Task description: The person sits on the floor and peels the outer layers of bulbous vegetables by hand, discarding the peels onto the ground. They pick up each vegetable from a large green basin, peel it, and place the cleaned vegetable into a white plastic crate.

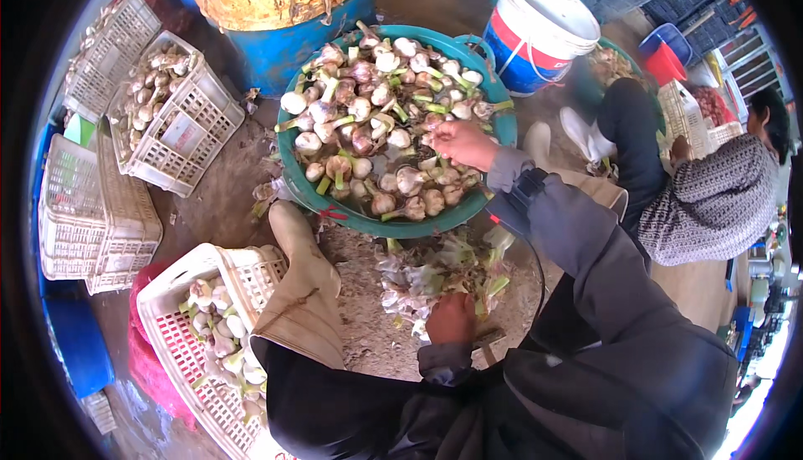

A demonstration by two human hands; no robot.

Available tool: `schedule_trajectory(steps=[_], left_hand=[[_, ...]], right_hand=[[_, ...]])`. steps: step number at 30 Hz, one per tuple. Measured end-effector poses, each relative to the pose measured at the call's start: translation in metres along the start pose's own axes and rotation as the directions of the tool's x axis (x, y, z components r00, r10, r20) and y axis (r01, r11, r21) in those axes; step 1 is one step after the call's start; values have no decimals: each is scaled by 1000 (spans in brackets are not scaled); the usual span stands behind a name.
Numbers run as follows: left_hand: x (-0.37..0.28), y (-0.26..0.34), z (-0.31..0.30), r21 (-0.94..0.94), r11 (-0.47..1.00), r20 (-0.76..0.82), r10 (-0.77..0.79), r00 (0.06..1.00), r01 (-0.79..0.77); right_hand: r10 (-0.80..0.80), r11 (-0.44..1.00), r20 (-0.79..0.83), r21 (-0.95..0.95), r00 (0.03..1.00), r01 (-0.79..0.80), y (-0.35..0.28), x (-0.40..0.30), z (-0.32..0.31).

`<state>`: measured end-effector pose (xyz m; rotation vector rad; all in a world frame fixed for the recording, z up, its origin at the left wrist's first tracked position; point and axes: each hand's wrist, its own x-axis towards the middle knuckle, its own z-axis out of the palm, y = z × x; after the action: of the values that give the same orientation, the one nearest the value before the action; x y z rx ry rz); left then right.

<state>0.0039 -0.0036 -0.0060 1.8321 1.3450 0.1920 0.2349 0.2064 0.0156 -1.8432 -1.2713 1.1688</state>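
A round green plastic tub (401,228) sits before me, filled with garlic bulbs (361,109) with short cut green stems, some in water. My right hand (465,145) is over the tub's right side with its fingertips among the bulbs; whether one is gripped I cannot tell. Below the tub, my left hand (453,319) is curled beside a heap of peeled garlic skins and leaves (433,272). Its fingers face away, so what it holds is hidden. A wooden piece (489,337) lies just right of it. By my left leg, a white plastic crate (182,359) holds trimmed garlic bulbs.
A white, red and blue bucket (527,33) stands right of the tub, a blue barrel (270,58) behind it. White crates of garlic (179,127) line the left. My boots (304,297) flank the tub. A person in a patterned top (709,209) sits close on the right.
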Motion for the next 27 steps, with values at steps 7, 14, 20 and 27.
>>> schedule_trajectory(steps=[7, 14, 20, 27], left_hand=[[8, -1, -2, -19, 1000, 2, 10, 1000, -10], [16, -5, -5, -95, 995, 6, 12, 1000, -12], [17, -3, -9, -123, 992, 42, 2, 999, 3], [16, -7, -5, -146, 989, 59, -30, 998, 39]], right_hand=[[-302, 889, -15, -364, 953, 276, -11, 52, 34], [-340, 780, 46, -543, 939, 309, -25, 74, 50], [-287, 767, 67, -582, 956, 271, -18, 63, 43], [-218, 688, 17, -706, 976, 166, -40, 54, 66]])
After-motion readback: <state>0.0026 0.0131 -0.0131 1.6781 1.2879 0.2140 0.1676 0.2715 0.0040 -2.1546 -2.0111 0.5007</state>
